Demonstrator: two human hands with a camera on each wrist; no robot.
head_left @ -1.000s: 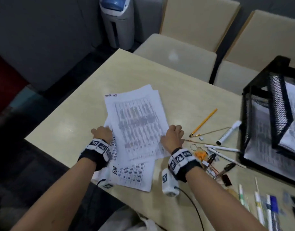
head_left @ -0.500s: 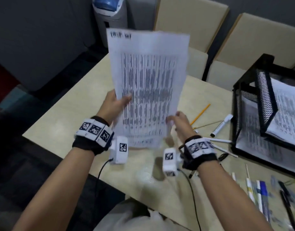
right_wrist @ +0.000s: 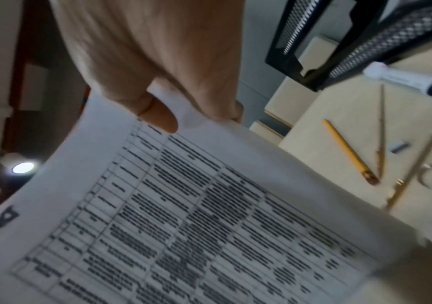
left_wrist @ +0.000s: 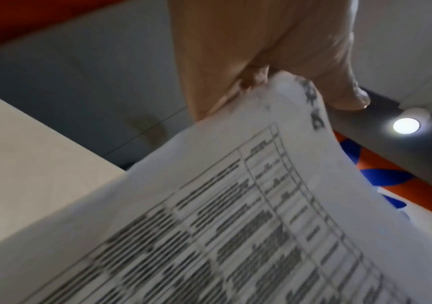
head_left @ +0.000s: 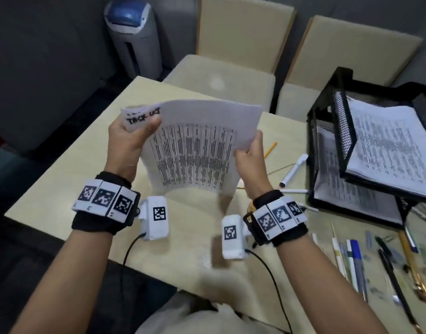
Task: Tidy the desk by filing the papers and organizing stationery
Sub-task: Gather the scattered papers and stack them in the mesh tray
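Both forearms are bare. Each wrist wears a black wristband (head_left: 103, 213) ringed with white square-coded tags, a white camera box (head_left: 155, 218) with its own tag, and a thin black cable (head_left: 127, 251).

Dim room, round ceiling lamp (left_wrist: 406, 125) glaring, wrist views blurred and warped.

The head view looks down at the desk (head_left: 188, 237); both wrist views, close, share the papers (left_wrist: 235, 216).
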